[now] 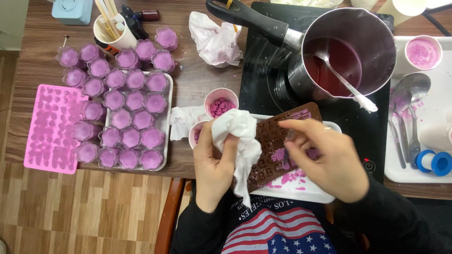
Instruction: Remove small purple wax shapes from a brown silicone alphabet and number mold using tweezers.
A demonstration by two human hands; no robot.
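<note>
Brown mould: a flat brown tray of small shaped cavities, lying slantwise on a white tray at the near edge of the tabletop, in the middle of the scene.
Progress: most cavities look emptied; pink-purple wax crumbs cling around the mould's right part and lie scattered on the white tray, so some clearing appears left.
Left hand: closed around a crumpled white tissue, held over the mould's left end.
Right hand: fingers bent and narrow, fingertips pressing on the mould's top; whether it pinches anything I cannot tell.
Paper cups: two small cups just left of the mould, the far one holding purple wax pieces.
Saucepan: far right on a black hob, with dark purple liquid and a spoon inside.
Purple cups: many filled flower-shaped cups, well to the left, most on a white tray.
Pink mould: a pink tray, far left.
</note>
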